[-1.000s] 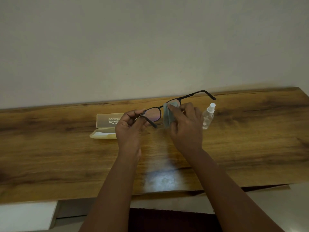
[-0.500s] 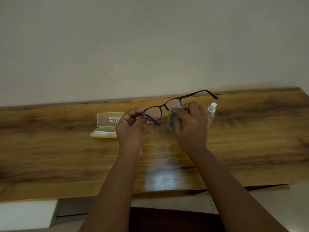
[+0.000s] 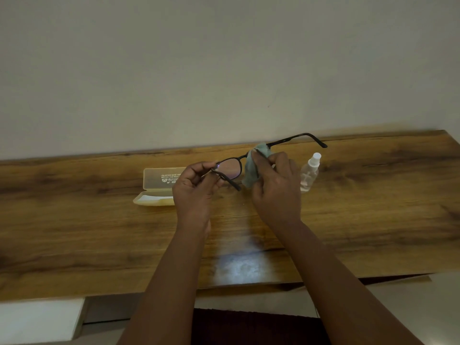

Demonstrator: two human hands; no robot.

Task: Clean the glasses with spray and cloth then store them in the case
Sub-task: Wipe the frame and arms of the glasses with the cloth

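Note:
Black-framed glasses (image 3: 230,168) are held above the wooden table, arms unfolded. My left hand (image 3: 195,190) pinches the frame at its left hinge. My right hand (image 3: 276,190) pinches a pale blue-grey cloth (image 3: 251,168) around the right lens, which the cloth hides. The right arm of the glasses sticks out past the cloth toward the wall. A clear spray bottle (image 3: 310,174) with a white top stands just right of my right hand. The pale yellow case (image 3: 156,185) lies open on the table behind my left hand.
The wooden table (image 3: 373,207) runs along a plain wall, with its right end near the frame's edge. A white surface (image 3: 37,319) sits below the table's front edge at the lower left. A bright glare patch lies on the wood between my forearms.
The cloth has slid up over the right lens, which showed half a second ago. My right hand shifted slightly, uncovering more of the spray bottle. My left hand kept its hold.

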